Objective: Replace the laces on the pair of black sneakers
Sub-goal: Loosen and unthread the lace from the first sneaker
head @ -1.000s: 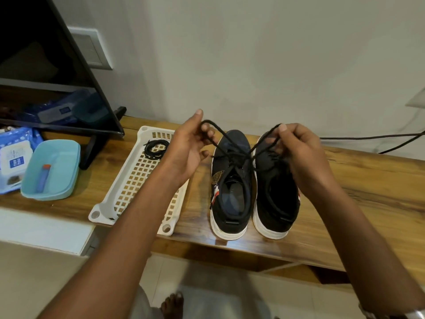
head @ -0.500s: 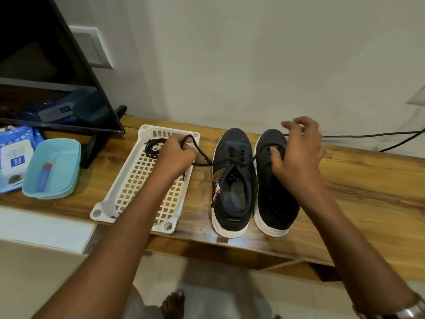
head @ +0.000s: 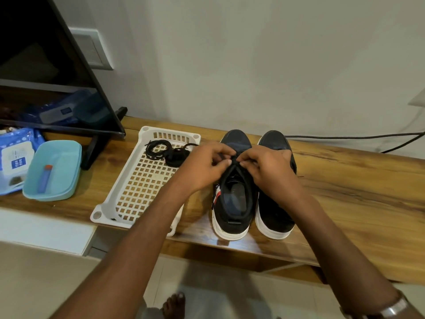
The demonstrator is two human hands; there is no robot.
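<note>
Both hands meet over the left sneaker (head: 232, 199), which stands on the wooden table (head: 345, 203) with its toe toward the wall. The left hand (head: 202, 168) has its fingers (head: 222, 150) curled in narrowly, thumb and forefinger pinching the black lace (head: 234, 162) at the top of the shoe's eyelets. The right hand (head: 268, 166) mirrors it, its fingers (head: 247, 155) bent close together and pinching the same lace from the other side, so the two thumbs nearly touch above the shoe's tongue. From that pinch the shoe's dark collar runs back in a loop around its opening.

The right sneaker (head: 274, 210) stands just beside the left sneaker, sole to sole, partly covered by the right wrist. A white basket (head: 138, 180) lies left of the left sneaker, close to it; the coiled black laces (head: 165, 151) rest at its far end. Further left of the basket sits a light blue tub (head: 54, 171), with a wipes pack (head: 13, 157) beyond it. A metal watch (head: 391, 308) shows on the right wrist.
</note>
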